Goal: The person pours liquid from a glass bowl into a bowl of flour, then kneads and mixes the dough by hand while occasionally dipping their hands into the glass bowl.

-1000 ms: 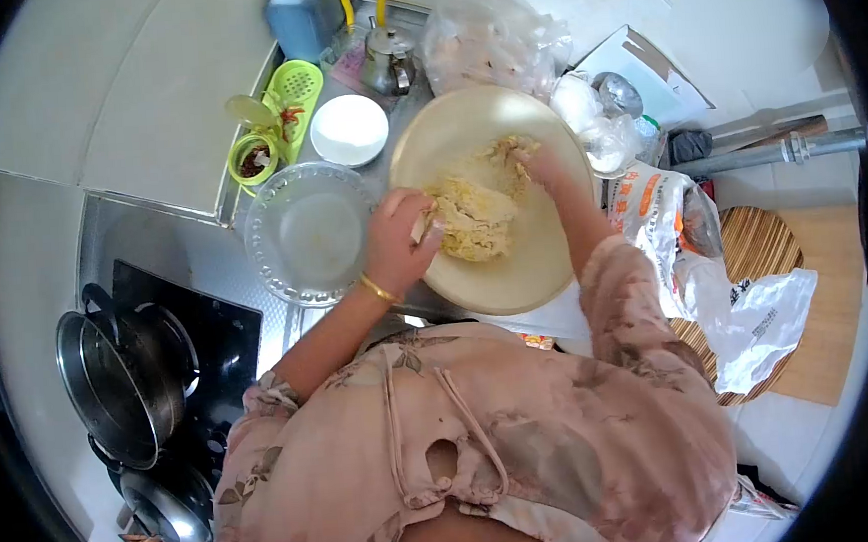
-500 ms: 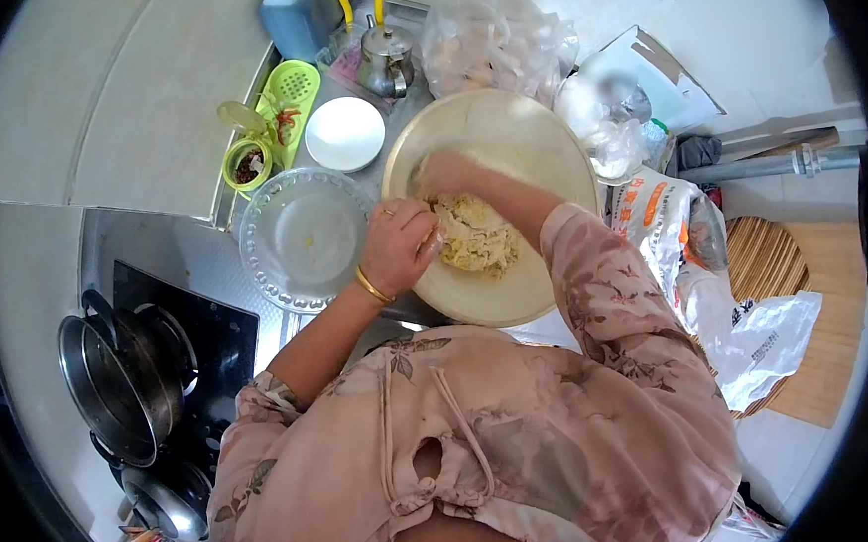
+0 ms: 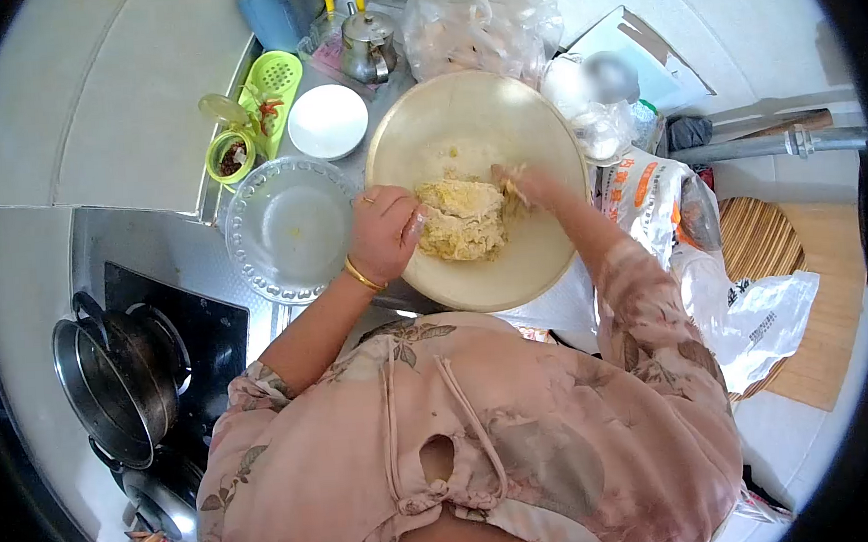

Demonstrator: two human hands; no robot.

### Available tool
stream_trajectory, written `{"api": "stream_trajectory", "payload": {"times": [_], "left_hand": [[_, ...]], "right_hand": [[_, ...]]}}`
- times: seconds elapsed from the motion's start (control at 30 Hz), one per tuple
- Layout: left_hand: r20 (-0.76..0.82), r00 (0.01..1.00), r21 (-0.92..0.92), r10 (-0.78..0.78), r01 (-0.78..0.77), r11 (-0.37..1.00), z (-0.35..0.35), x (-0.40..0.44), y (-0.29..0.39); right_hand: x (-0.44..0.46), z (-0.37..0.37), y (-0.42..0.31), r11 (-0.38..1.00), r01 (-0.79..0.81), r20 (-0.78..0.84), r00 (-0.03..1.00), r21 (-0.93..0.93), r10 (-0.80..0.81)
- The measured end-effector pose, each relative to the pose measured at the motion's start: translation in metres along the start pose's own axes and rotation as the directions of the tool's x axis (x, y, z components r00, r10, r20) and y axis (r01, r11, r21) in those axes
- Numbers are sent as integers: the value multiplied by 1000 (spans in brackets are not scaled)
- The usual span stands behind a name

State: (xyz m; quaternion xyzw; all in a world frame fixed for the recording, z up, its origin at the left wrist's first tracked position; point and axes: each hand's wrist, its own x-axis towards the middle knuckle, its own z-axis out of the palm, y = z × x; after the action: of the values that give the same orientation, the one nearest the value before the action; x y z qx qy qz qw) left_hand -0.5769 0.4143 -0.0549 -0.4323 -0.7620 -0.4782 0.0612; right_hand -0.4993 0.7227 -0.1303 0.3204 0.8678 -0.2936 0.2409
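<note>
The dough sits as a rough, ragged mass inside the large basin on the worktop, near the upper middle of the frame. The left hand is at the basin's left side: its grip appears closed over the rim, fingers bent, thumb inward beside the dough. The right hand is inside the basin, just right of the dough, fingers partly curled – how far open its grip is, and whether it has hold of anything, I cannot tell.

Good practice, in my judgement: brace the rim firmly, gather loose crumbs from the wall inward, then fold and press with the heel of the hand, turning the mass so dry patches are worked evenly. Pressing too near the edge could tip or slide the basin.

Limits of inspection: the right fingertips are blurred, the left hand covers part of the rim, and the dough's underside is hidden. The blue jug is cut off at the top; the contents of the plastic bag – cloudy and creased – cannot be identified.
</note>
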Motion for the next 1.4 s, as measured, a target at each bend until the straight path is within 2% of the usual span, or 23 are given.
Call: {"api": "stream_trajectory", "payload": {"times": [0.03,0.1,0.2,0.3,0.37,0.43,0.47,0.57,0.67,0.77,0.87,1.03,1.13,1.27,1.37,1.4], "left_hand": [[6,1000,6,-12,12,1000,0,-1,0],[4,1000,13,-13,13,1000,0,-1,0],[1,1000,17,9,-9,1000,0,-1,1],[3,1000,21,22,-22,1000,-1,3,3],[-16,1000,24,21,-21,999,1,1,1],[-23,999,32,35,-34,999,2,1,1],[-27,999,38,40,-39,998,1,1,0],[-24,998,41,54,-53,998,-2,5,2],[18,1000,27,16,-17,999,-1,1,-2],[21,1000,-5,5,-5,1000,1,1,-5],[3,1000,-6,15,-15,1000,-1,4,-4],[-1,1000,44,16,-16,999,2,1,-4],[25,999,68,23,-24,997,1,1,-4],[-5,1000,49,17,-17,999,1,3,2],[17,1000,67,26,-27,997,-1,4,3],[5,1000,65,31,-31,997,0,4,2]], "right_hand": [[-19,7,-2,981,13,-31,1000,191,-8],[-53,17,-29,834,60,-100,995,548,-6],[-42,27,-47,705,-227,83,969,672,234],[-84,1,-83,647,-169,171,983,744,60],[-101,1,-90,875,136,83,977,464,-196],[-123,30,-100,888,438,-192,892,140,-410],[-133,54,-112,846,531,-432,753,-45,-495],[-134,78,-143,922,306,-270,891,-237,-365],[-115,83,-129,814,425,-275,791,-396,-547],[-79,69,-134,790,374,-176,843,-485,-508],[-47,60,-143,878,326,-190,894,-351,-407],[-16,59,-143,892,346,-300,853,-290,-428],[-29,52,-142,902,378,-304,852,-208,-427],[-101,-1,-145,919,384,-170,903,-95,-395],[-126,13,-135,817,422,-125,856,-393,-502],[-130,27,-131,790,445,-166,818,-422,-550]]}}
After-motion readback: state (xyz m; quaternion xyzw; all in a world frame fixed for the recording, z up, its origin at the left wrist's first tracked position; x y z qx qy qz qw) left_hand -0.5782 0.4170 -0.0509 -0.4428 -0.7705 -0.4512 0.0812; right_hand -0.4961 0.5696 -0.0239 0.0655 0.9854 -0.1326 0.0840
